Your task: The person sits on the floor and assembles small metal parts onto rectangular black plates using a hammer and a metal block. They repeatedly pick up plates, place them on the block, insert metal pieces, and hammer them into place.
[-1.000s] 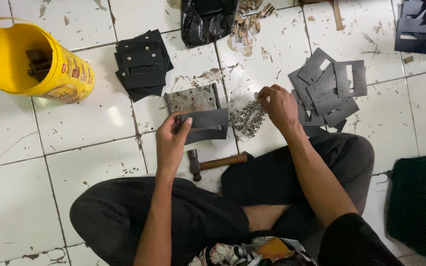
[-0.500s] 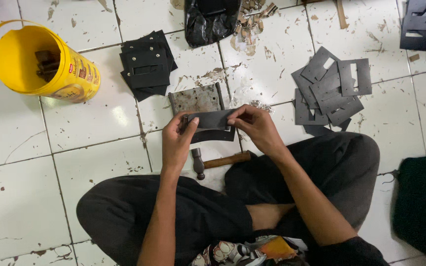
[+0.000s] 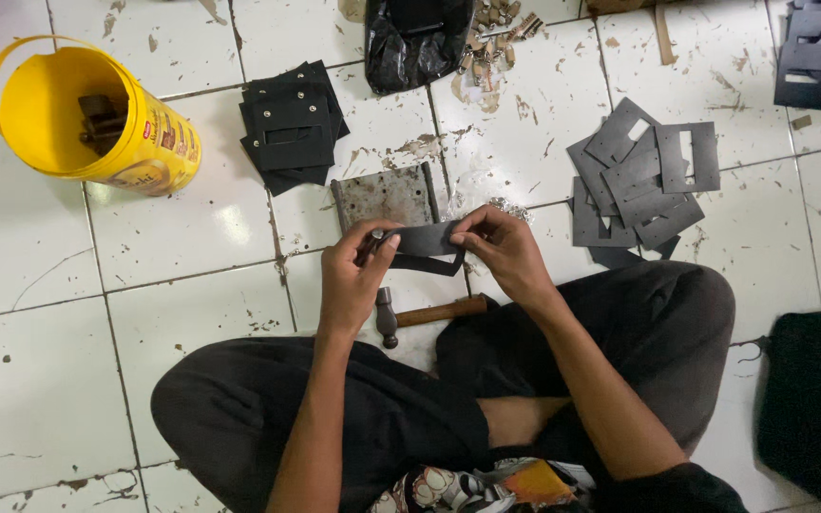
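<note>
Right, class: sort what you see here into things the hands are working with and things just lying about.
In use:
left hand
right hand
black strip held between both
metal plate just beyond it

Lying about:
hammer
yellow bucket
stack of black pieces
grey cut-outs
black bag

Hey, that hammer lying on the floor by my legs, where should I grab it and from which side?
Probably the wooden handle's free end. The hammer lies flat on the tile, its metal head toward your left hand and its handle running rightward below your right hand. Come from above with the right hand; that end sits close against your leg.
</note>
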